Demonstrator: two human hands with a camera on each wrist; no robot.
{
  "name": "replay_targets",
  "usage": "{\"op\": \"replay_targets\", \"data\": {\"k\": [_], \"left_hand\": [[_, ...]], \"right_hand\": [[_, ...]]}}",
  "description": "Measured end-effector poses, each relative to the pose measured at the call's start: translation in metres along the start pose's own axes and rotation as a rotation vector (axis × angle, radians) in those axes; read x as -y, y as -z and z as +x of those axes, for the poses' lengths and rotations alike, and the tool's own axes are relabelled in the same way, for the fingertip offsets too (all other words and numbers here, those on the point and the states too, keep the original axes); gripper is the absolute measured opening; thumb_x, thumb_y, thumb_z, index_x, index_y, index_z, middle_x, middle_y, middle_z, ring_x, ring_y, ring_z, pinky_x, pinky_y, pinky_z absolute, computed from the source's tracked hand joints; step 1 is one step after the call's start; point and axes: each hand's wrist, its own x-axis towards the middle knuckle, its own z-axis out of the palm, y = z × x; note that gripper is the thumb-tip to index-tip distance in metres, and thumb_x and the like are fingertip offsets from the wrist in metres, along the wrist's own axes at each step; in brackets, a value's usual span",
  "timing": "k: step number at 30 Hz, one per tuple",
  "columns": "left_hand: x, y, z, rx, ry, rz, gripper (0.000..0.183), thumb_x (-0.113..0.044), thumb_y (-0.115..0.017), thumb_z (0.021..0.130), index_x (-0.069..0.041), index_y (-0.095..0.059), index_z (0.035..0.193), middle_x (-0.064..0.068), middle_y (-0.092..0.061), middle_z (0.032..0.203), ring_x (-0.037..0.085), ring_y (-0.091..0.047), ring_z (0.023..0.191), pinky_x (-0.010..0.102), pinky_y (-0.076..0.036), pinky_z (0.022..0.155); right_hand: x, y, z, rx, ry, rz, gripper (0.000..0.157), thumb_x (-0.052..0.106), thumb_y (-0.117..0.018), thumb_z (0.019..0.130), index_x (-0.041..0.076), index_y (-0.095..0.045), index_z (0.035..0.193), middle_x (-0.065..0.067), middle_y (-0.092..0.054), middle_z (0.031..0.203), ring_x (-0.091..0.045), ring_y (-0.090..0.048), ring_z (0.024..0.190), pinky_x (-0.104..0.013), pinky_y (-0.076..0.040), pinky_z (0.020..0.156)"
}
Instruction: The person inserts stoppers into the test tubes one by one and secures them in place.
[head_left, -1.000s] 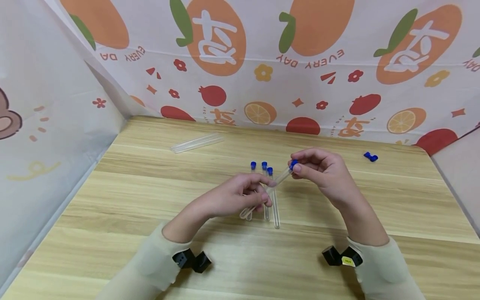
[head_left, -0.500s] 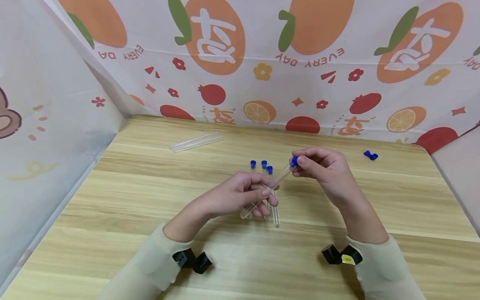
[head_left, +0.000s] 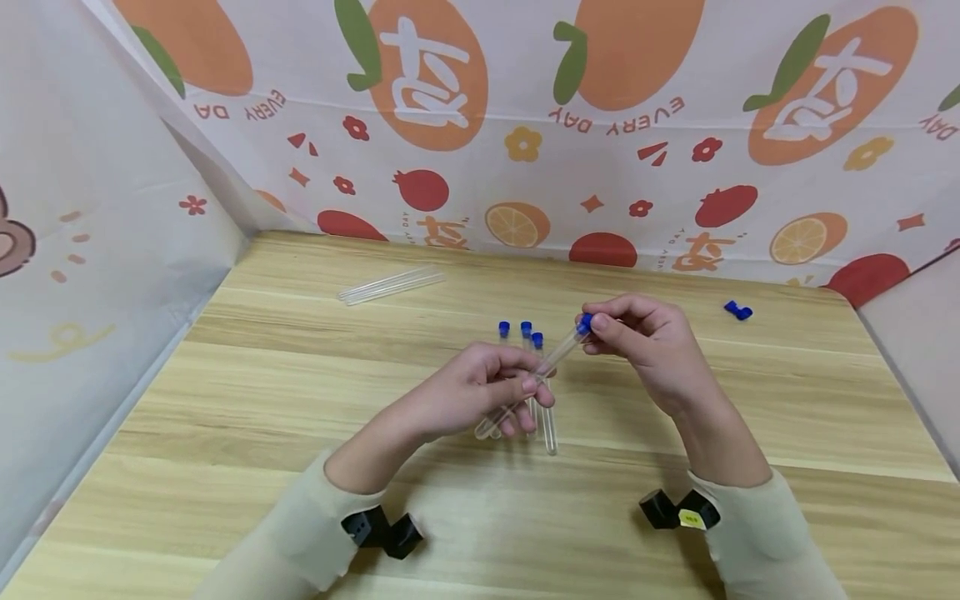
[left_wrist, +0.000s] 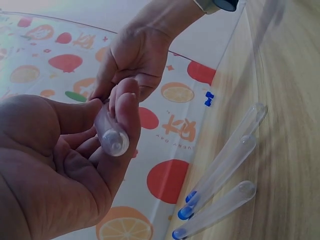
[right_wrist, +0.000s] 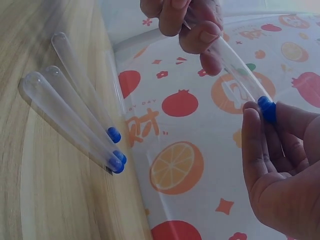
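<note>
Between my hands, tilted above the table, is a clear test tube (head_left: 555, 358) with a blue cap (head_left: 585, 323) at its upper right end. My left hand (head_left: 491, 387) grips the tube's middle between thumb and fingers; its rounded end points toward me in the left wrist view. The thumb and fingers of my right hand (head_left: 645, 342) pinch the blue cap, which sits at the tube's mouth in the right wrist view. Under the left hand lie three capped test tubes (head_left: 550, 425) side by side, caps facing away, partly hidden by the fingers.
Several uncapped clear tubes (head_left: 390, 286) lie together at the back left of the wooden table (head_left: 225, 400). Loose blue caps (head_left: 738, 311) rest at the back right. A fruit-print cloth (head_left: 517, 167) hangs along the table's far edge.
The right thumb has shifted up over the cap while the fingers keep hold of it. The left hand and the tube stay nearly in place.
</note>
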Motion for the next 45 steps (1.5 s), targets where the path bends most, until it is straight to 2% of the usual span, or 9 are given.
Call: {"op": "replay_targets", "data": {"k": [10, 15, 23, 28, 34, 40, 45], "left_hand": [[0.002, -0.006, -0.001, -0.065, -0.011, -0.021, 0.031, -0.004, -0.050, 0.103, 0.006, -0.058, 0.132, 0.018, -0.072, 0.103, 0.013, -0.066, 0.067, 0.025, -0.057, 0.056], [0.004, -0.008, -0.001, -0.068, -0.013, -0.081, 0.030, -0.005, -0.051, 0.103, 0.006, -0.060, 0.129, 0.016, -0.072, 0.102, 0.013, -0.065, 0.068, 0.024, -0.057, 0.057], [0.005, -0.012, 0.001, -0.092, 0.040, -0.185, 0.030, -0.006, -0.053, 0.103, 0.006, -0.060, 0.129, 0.013, -0.072, 0.099, 0.012, -0.065, 0.067, 0.023, -0.058, 0.059], [0.005, -0.014, 0.002, -0.108, 0.076, -0.250, 0.030, -0.006, -0.053, 0.102, 0.007, -0.061, 0.128, 0.011, -0.070, 0.097, 0.011, -0.064, 0.065, 0.022, -0.057, 0.058], [0.007, -0.020, 0.004, -0.170, 0.090, -0.280, 0.029, -0.003, -0.054, 0.101, 0.007, -0.063, 0.126, 0.008, -0.070, 0.093, 0.011, -0.063, 0.064, 0.022, -0.057, 0.059], [0.013, -0.026, 0.008, -0.250, 0.042, -0.244, 0.027, -0.001, -0.054, 0.101, 0.011, -0.064, 0.122, 0.008, -0.071, 0.087, 0.009, -0.063, 0.061, 0.021, -0.056, 0.057], [0.018, -0.029, 0.009, -0.307, -0.042, -0.104, 0.026, 0.001, -0.054, 0.100, 0.012, -0.064, 0.121, 0.013, -0.071, 0.087, 0.010, -0.062, 0.062, 0.023, -0.057, 0.059]], "right_hand": [[-0.001, -0.001, -0.003, -0.035, -0.024, -0.025, 0.016, -0.002, -0.059, 0.098, -0.005, -0.070, 0.108, -0.006, -0.074, 0.099, -0.015, -0.070, 0.083, -0.033, -0.061, 0.081], [-0.001, -0.005, -0.003, -0.074, -0.022, -0.057, 0.016, 0.001, -0.060, 0.098, -0.007, -0.069, 0.108, -0.005, -0.074, 0.097, -0.014, -0.070, 0.082, -0.033, -0.061, 0.082], [-0.002, -0.010, -0.003, -0.110, 0.015, -0.027, 0.013, 0.001, -0.060, 0.098, -0.003, -0.071, 0.104, -0.010, -0.074, 0.100, -0.015, -0.070, 0.084, -0.032, -0.061, 0.081], [-0.003, -0.014, -0.003, -0.160, 0.029, -0.065, 0.010, 0.002, -0.062, 0.097, -0.003, -0.071, 0.099, -0.011, -0.074, 0.097, -0.016, -0.069, 0.081, -0.031, -0.060, 0.080], [-0.005, -0.020, -0.004, -0.210, 0.032, -0.088, 0.010, 0.002, -0.065, 0.095, -0.005, -0.071, 0.098, -0.008, -0.075, 0.093, -0.015, -0.070, 0.080, -0.031, -0.060, 0.081], [-0.007, -0.027, -0.003, -0.254, 0.013, -0.079, 0.010, 0.003, -0.064, 0.095, -0.004, -0.071, 0.094, -0.005, -0.075, 0.090, -0.015, -0.070, 0.079, -0.031, -0.060, 0.081], [-0.007, -0.031, -0.003, -0.278, 0.017, -0.074, 0.011, 0.004, -0.064, 0.096, -0.001, -0.070, 0.089, -0.003, -0.076, 0.091, -0.016, -0.071, 0.082, -0.031, -0.060, 0.081]]}}
